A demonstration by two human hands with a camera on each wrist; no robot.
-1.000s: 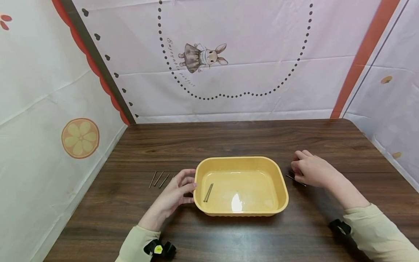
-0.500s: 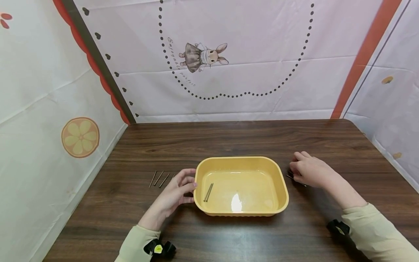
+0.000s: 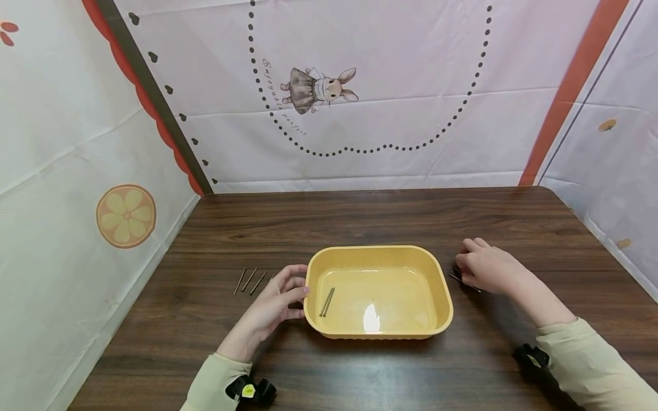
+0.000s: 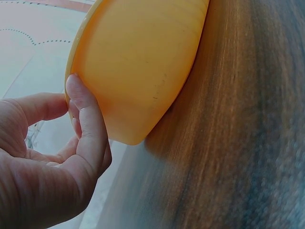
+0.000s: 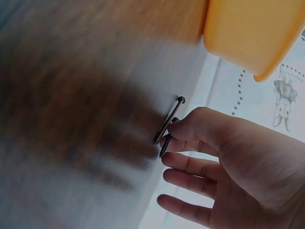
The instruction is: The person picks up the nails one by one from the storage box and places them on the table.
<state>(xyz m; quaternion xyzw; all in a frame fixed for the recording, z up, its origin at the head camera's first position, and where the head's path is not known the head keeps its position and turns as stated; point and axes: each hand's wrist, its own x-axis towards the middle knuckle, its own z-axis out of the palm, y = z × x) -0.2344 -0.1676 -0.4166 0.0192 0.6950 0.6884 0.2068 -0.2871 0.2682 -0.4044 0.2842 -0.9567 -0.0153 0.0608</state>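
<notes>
My left hand (image 3: 277, 297) holds the left side of a yellow plastic tub (image 3: 380, 335), thumb and fingers at its rim. Inside the tub, two nails (image 3: 327, 302) lie side by side near the left wall. To the right of the tub, my right hand (image 3: 488, 267) is low over the table. In the right wrist view, its thumb and forefinger pinch a nail (image 5: 165, 145) by the head end, while the other fingers are spread. Another nail (image 5: 169, 118) lies right beside the pinched one, partly visible under the hand in the head view.
Several nails (image 3: 250, 281) lie slanted in a row on the dark wooden table (image 3: 319, 222), left of the tub and partly behind the left hand. Printed cloth (image 3: 390, 103) hangs along the table's back and sides. Each wrist wears a black camera (image 3: 252, 391).
My right hand has shifted very slightly at the nails on the right. The left hand, the tub and the nails in it have stayed in place.
</notes>
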